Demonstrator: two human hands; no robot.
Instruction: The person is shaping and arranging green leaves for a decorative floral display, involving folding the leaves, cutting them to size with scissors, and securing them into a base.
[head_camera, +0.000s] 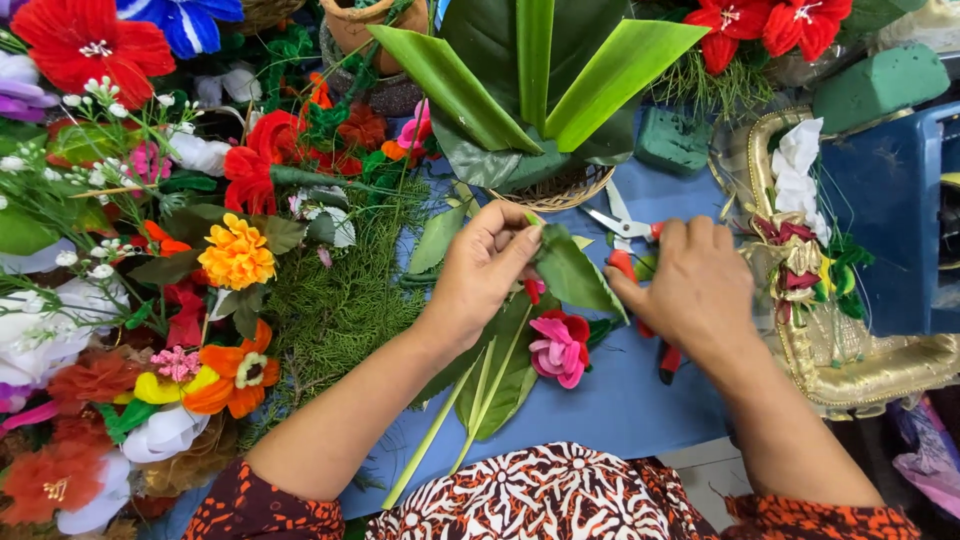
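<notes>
The left hand (487, 262) pinches the upper end of a broad, dark green pointed leaf (577, 275) between thumb and fingertips, while the right hand (697, 290) grips the leaf's lower tip, so the blade is stretched slantwise between them above the blue table top (620, 400). Beneath the right hand lie red-handled scissors with silver blades (622, 228), partly hidden by the palm. Just below the leaf rests a pink fabric flower (560, 347), lying on a few long-stemmed green leaves (497, 385) that run toward the person's patterned lap. Further out, a woven basket with tall upright folded green leaves (540, 110) stands at the back, blocks of green floral foam (672, 138) beside it, a gilt ornamental tray (860, 375) to the right, and a heap of bright artificial flowers (235, 255) to the left. As I judge it, pulling too hard from both ends could tear the leaf, and the open scissor blades close under the right hand could nick a finger.
</notes>
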